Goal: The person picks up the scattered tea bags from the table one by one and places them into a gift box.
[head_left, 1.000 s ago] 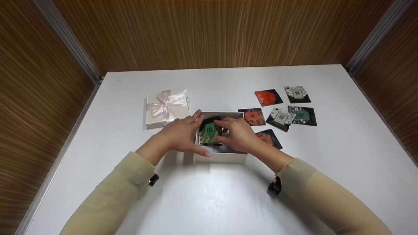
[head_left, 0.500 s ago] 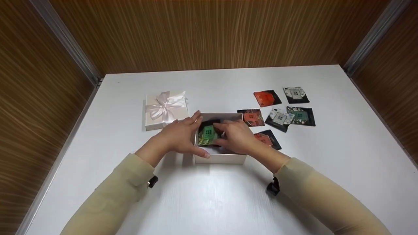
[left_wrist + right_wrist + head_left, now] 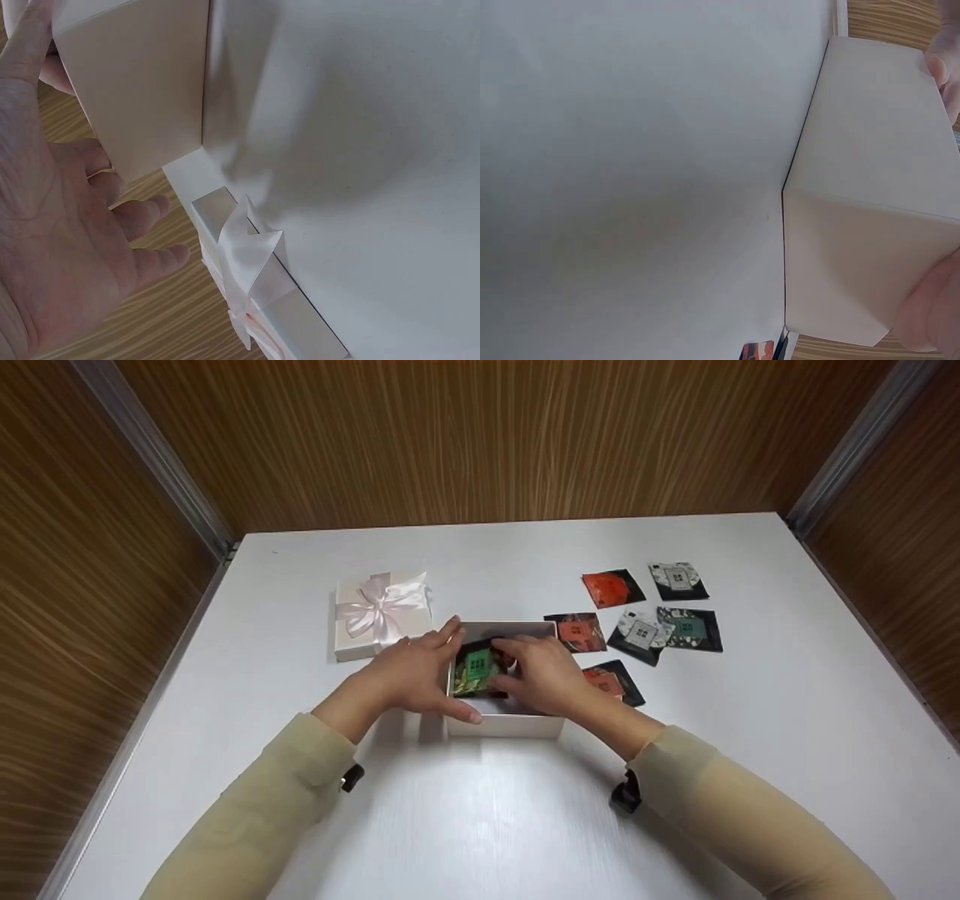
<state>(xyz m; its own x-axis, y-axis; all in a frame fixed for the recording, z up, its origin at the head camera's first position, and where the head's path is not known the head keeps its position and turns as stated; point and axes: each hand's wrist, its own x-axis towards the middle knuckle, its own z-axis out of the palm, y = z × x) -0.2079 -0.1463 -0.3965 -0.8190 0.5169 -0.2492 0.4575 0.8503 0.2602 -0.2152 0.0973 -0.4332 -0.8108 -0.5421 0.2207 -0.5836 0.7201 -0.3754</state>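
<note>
A small open white box [image 3: 506,726] stands on the table. Inside its left part lies a black-and-green tea sachet [image 3: 472,671], low against the bottom. My right hand [image 3: 547,675] reaches into the box, thumb and index finger pinching the sachet at its right side; the other fingers are hidden behind the hand. My left hand [image 3: 412,675] rests along the box's left side, thumb over the front rim and outstretched fingers toward the back corner. In the left wrist view, those fingers lie beside the box wall [image 3: 142,82]. The right wrist view shows mostly the box's outer walls [image 3: 870,127].
A white lid [image 3: 345,645] with a pink ribbon bow [image 3: 379,604] sits left of the box. Several sachets lie to the right: a red one [image 3: 577,631] touching the box's corner in this view, another [image 3: 606,682] partly behind the right wrist, white ones [image 3: 679,579] and a dark green one [image 3: 694,628].
The green sachet has settled from a tilted position to lower and flatter in the box, with the right hand's fingers staying at it. The left hand has stayed in place.
</note>
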